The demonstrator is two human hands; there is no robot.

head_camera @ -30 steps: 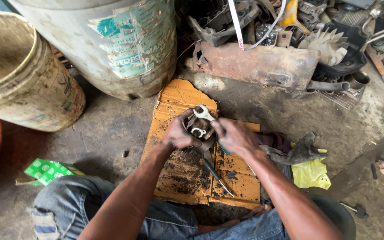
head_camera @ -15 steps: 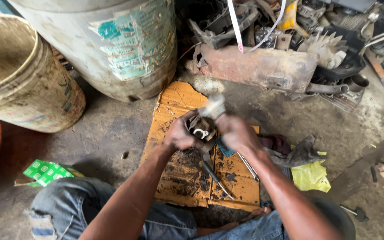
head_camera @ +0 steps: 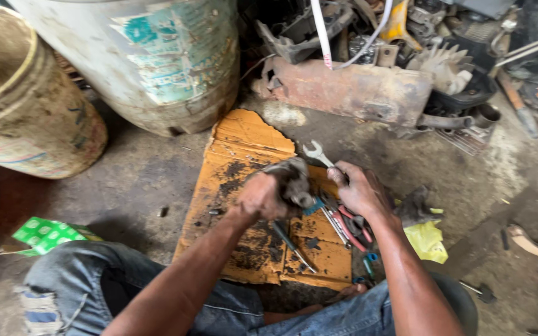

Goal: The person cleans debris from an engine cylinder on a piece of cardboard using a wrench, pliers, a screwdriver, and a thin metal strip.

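Observation:
My left hand [head_camera: 261, 194] grips a dark, greasy metal part [head_camera: 291, 179] just above a stained sheet of orange cardboard [head_camera: 244, 140] on the floor. My right hand [head_camera: 359, 191] holds a silver open-ended wrench [head_camera: 316, 153], its jaw pointing up and left beside the part. Under the hands lie a screwdriver [head_camera: 292, 246], red-handled pliers [head_camera: 351, 225] and other small tools on the cardboard.
Two dirty buckets stand at the back left, a tan one [head_camera: 23, 102] and a large white one [head_camera: 157, 59]. A rusty metal piece [head_camera: 356, 90] and engine scrap fill the back right. A green box [head_camera: 48, 233] lies left of my knee, a yellow rag [head_camera: 426, 239] on the right.
The right hand has drawn the wrench off the part and lowered it to the right. The left hand has kept hold of the part, now lower on the cardboard.

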